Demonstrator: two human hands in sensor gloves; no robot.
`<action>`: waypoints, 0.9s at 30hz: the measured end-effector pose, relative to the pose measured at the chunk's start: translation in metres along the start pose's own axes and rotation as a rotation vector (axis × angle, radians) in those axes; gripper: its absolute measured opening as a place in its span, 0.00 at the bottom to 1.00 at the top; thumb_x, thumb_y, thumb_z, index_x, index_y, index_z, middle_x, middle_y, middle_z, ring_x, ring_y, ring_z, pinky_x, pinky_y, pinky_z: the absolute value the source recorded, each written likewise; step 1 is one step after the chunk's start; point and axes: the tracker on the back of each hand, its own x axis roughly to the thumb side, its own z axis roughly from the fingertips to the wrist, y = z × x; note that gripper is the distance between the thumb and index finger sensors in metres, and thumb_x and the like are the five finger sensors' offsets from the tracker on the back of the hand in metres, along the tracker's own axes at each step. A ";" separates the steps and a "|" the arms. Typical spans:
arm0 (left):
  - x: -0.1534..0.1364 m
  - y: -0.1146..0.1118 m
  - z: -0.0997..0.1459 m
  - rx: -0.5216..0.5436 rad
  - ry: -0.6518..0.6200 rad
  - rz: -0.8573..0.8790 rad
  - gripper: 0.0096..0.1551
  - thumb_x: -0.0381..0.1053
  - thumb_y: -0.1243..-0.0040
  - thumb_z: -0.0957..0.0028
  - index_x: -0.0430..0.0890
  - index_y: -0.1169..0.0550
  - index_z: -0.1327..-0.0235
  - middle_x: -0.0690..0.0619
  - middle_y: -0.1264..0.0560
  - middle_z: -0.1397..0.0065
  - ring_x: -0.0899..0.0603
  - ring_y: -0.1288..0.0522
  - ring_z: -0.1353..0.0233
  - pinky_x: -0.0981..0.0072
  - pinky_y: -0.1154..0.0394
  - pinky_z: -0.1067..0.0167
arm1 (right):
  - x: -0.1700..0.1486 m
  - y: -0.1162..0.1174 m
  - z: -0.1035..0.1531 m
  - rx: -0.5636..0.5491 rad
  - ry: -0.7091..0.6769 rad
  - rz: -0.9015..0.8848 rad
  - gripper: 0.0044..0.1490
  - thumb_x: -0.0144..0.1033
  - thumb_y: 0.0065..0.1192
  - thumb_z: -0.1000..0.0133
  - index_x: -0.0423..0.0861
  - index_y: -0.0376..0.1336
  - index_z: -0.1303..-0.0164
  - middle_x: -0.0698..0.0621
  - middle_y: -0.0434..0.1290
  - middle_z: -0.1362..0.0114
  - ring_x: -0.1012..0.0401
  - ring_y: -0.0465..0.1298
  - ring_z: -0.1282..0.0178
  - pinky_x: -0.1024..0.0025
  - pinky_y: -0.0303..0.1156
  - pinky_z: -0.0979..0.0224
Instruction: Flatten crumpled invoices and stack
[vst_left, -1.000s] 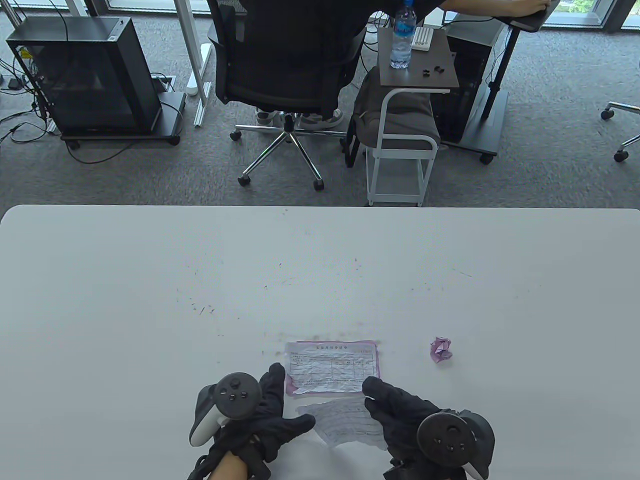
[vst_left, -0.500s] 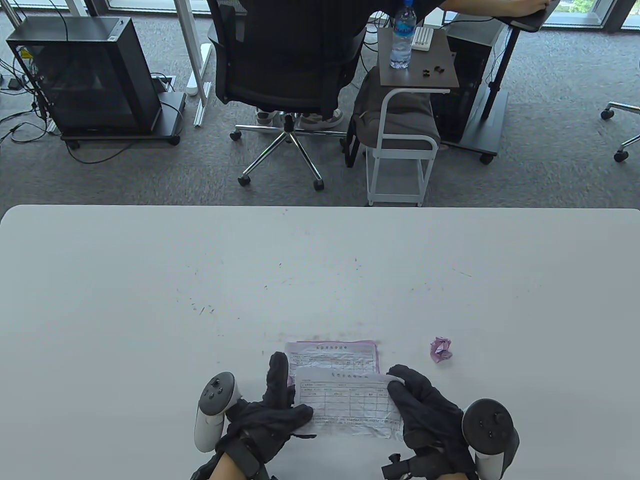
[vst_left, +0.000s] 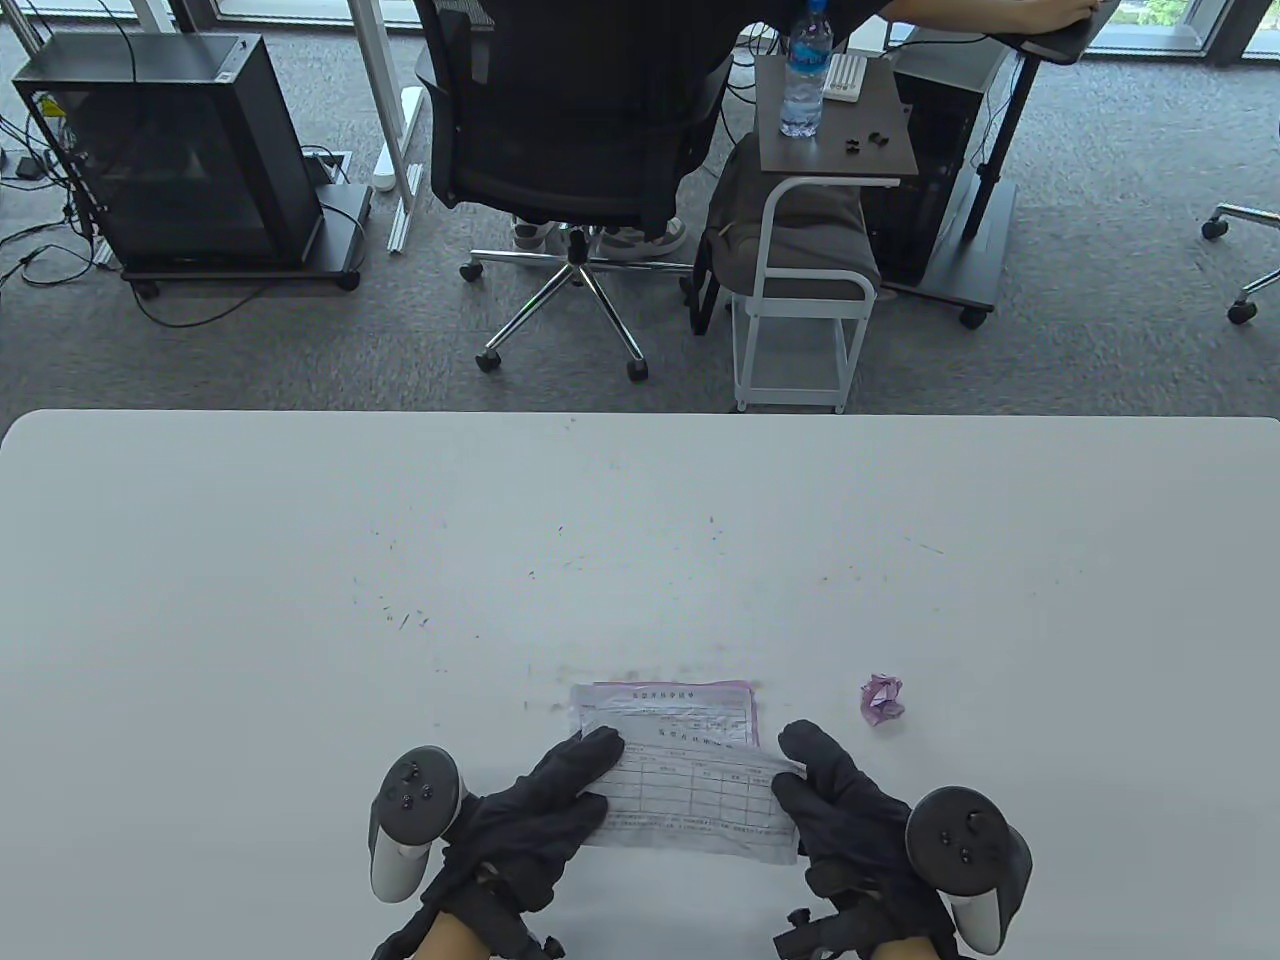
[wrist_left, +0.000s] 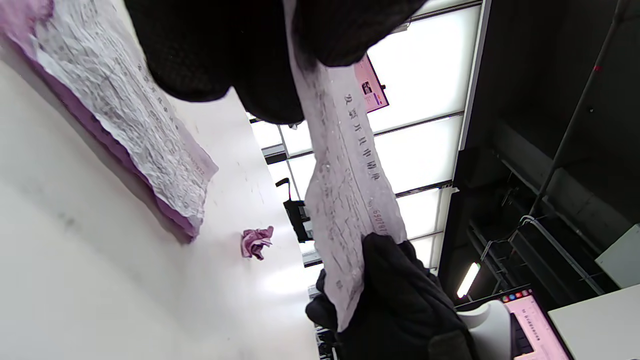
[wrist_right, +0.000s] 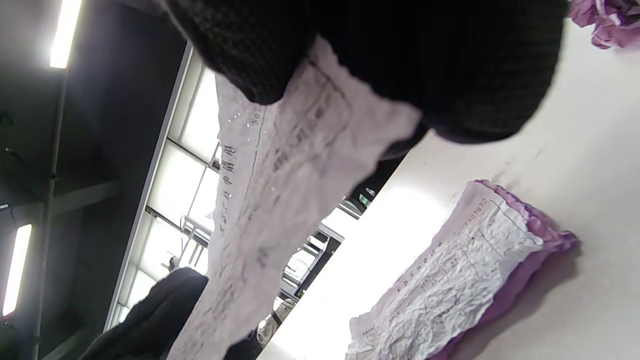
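now both hands (vst_left: 530, 815) (vst_left: 845, 815) pinch the invoice (vst_left: 695, 800) (long axis left-right).

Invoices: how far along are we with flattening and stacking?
Done: flattened sheets form a stack on the table. In hand: left hand and right hand hold a smoothed invoice stretched above it. Left: lay it down, then flatten the crumpled ball.
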 end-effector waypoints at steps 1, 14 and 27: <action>0.001 0.000 0.000 0.009 0.006 -0.055 0.29 0.35 0.42 0.39 0.41 0.34 0.23 0.41 0.44 0.20 0.43 0.20 0.40 0.49 0.22 0.41 | 0.000 0.001 0.000 0.018 0.002 0.020 0.35 0.31 0.67 0.44 0.37 0.56 0.29 0.41 0.78 0.44 0.54 0.82 0.57 0.61 0.82 0.56; 0.007 -0.017 -0.005 -0.071 0.102 -0.316 0.33 0.36 0.42 0.39 0.39 0.39 0.21 0.39 0.49 0.20 0.41 0.21 0.42 0.44 0.24 0.41 | 0.006 0.010 -0.005 0.058 0.048 0.343 0.39 0.29 0.68 0.45 0.41 0.53 0.25 0.39 0.76 0.41 0.52 0.81 0.54 0.59 0.81 0.54; 0.023 -0.007 -0.028 -0.082 0.158 -0.545 0.33 0.45 0.47 0.35 0.39 0.41 0.19 0.39 0.53 0.19 0.25 0.35 0.27 0.36 0.32 0.36 | 0.033 0.022 -0.039 0.104 0.031 0.571 0.41 0.30 0.68 0.44 0.41 0.51 0.24 0.40 0.76 0.42 0.53 0.81 0.55 0.60 0.81 0.55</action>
